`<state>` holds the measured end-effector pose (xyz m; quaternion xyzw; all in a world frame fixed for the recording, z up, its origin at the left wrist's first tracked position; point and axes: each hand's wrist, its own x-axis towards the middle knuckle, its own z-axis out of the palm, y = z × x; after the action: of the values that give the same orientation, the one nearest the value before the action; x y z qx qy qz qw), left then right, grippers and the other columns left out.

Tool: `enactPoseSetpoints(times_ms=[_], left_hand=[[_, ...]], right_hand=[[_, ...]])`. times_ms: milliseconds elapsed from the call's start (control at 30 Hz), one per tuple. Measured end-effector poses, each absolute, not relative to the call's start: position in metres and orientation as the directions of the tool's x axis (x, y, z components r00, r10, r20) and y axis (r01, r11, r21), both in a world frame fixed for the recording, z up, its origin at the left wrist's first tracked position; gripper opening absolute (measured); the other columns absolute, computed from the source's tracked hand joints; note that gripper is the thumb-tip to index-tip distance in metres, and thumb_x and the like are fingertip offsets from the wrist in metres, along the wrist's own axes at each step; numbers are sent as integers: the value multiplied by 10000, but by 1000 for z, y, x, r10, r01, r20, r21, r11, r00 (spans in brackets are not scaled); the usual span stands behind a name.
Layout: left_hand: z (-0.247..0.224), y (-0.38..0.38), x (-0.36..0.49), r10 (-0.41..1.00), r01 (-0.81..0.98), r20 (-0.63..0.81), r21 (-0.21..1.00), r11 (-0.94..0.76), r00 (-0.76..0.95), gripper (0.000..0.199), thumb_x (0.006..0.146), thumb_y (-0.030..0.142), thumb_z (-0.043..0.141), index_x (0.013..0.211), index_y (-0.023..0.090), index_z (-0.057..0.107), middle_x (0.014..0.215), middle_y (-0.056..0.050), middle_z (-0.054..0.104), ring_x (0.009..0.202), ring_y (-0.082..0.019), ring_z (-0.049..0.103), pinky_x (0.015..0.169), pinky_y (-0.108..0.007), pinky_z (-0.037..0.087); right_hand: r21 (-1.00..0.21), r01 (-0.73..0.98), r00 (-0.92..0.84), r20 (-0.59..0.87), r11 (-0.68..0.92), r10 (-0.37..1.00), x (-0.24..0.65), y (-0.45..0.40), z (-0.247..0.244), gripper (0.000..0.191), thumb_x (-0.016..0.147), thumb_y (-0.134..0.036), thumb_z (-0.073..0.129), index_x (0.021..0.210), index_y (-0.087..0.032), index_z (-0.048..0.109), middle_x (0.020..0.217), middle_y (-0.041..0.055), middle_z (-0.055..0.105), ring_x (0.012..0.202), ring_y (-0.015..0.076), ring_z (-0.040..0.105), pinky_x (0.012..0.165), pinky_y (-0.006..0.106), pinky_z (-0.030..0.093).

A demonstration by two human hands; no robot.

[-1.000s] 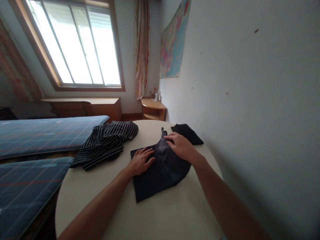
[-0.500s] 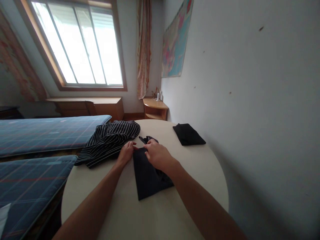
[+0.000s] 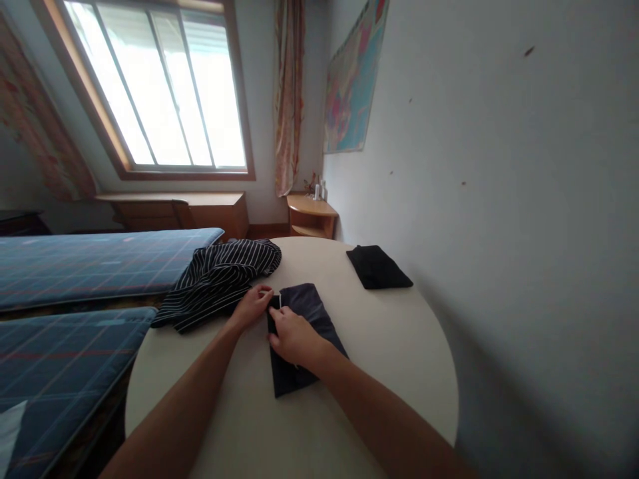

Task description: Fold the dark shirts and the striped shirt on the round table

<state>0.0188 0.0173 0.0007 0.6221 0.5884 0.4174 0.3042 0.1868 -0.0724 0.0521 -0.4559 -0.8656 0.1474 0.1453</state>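
A dark navy garment [image 3: 314, 309], folded into a flat panel, lies on the round cream table [image 3: 399, 372] in front of me. At its far left corner my left hand [image 3: 253, 306] pinches the edge with bent fingers. My right hand [image 3: 295, 336] is over the left part, fingers curled and closed on the folded layer; my palm hides some of the cloth there. A light strip shows at the garment's far edge. Just beyond my left hand is a crumpled black garment with white stripes [image 3: 214, 283].
A folded black cloth [image 3: 379, 267] rests near the table's right edge, beside the wall. Blue plaid mattresses [image 3: 100, 269] stand to the left. Behind are a wooden desk [image 3: 219, 213] and a corner shelf [image 3: 312, 207] holding small items.
My right hand has moved left and toward me, bringing a layer over. The bunched cloth under it is now spread flatter, with its right part visible. My left hand stays at the corner.
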Motion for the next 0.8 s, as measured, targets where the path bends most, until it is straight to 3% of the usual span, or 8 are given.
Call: enactPoseSetpoints(times_ms=[133, 233, 300, 400, 500, 600, 700, 800], left_hand=[[-1, 15, 21, 987, 519, 162, 843, -140, 4, 450, 786, 487, 597, 1060, 132, 635, 890, -85, 739, 824, -237, 699, 752, -324, 532], [5, 9, 28, 975, 595, 219, 787, -162, -24, 372, 808, 414, 605, 1064, 147, 641, 1023, -114, 719, 933, -260, 685, 878, -378, 517], [10, 2, 36, 940, 708, 341, 667, -233, -12, 318, 834, 363, 584, 1070, 160, 651, 1124, -130, 685, 1035, -281, 654, 968, -412, 481], [14, -10, 51, 862, 817, 489, 440, -373, 130, 313, 899, 308, 498, 1143, 187, 652, 1263, -114, 632, 1183, -278, 581, 1064, -420, 427], [7, -16, 62, 853, 815, 446, 364, -451, 273, 379, 954, 282, 407, 1261, 202, 613, 1397, -89, 564, 1290, -245, 508, 1128, -408, 371], [-6, -14, 63, 859, 816, 366, 326, -478, 357, 416, 988, 312, 358, 1317, 190, 582, 1456, -94, 517, 1348, -238, 456, 1159, -417, 324], [-16, -10, 62, 871, 829, 336, 315, -462, 358, 446, 1007, 353, 330, 1352, 177, 551, 1486, -117, 481, 1384, -252, 414, 1168, -445, 293], [-22, -9, 62, 901, 867, 312, 304, -396, 302, 456, 1007, 384, 344, 1386, 194, 512, 1525, -129, 430, 1437, -292, 329, 1163, -517, 260]], right_hand=[[-428, 681, -603, 131, 594, 787, 196, -71, 55, 361, 962, -277, 461, 1261, -136, 606, 1146, 161, 700, 1039, 267, 679, 893, 345, 492], [-448, 605, -656, 190, 659, 731, 212, -67, 56, 336, 990, -227, 394, 1200, -193, 654, 1124, 96, 725, 1028, 219, 685, 915, 310, 473], [-455, 579, -636, 267, 676, 724, 226, -64, 55, 318, 983, -214, 415, 1182, -196, 662, 1156, 77, 713, 1084, 198, 657, 969, 297, 448], [-442, 584, -588, 348, 681, 730, 245, -64, 47, 364, 946, -334, 541, 1259, -164, 612, 1312, 109, 630, 1247, 218, 548, 1088, 339, 374], [-398, 602, -624, 306, 692, 719, 256, -70, 34, 550, 939, -500, 537, 1369, -156, 533, 1473, 135, 491, 1404, 255, 381, 1195, 442, 216], [-350, 627, -660, 236, 696, 713, 256, -77, 24, 577, 971, -552, 443, 1410, -182, 501, 1506, 120, 457, 1465, 259, 276, 1219, 497, 93], [-364, 629, -661, 216, 687, 719, 253, -77, 22, 564, 977, -546, 432, 1407, -189, 503, 1500, 118, 465, 1471, 257, 264, 1217, 509, 88], [-443, 596, -637, 246, 669, 731, 256, -70, 25, 460, 982, -456, 470, 1342, -183, 556, 1431, 114, 540, 1423, 234, 357, 1200, 462, 193]])
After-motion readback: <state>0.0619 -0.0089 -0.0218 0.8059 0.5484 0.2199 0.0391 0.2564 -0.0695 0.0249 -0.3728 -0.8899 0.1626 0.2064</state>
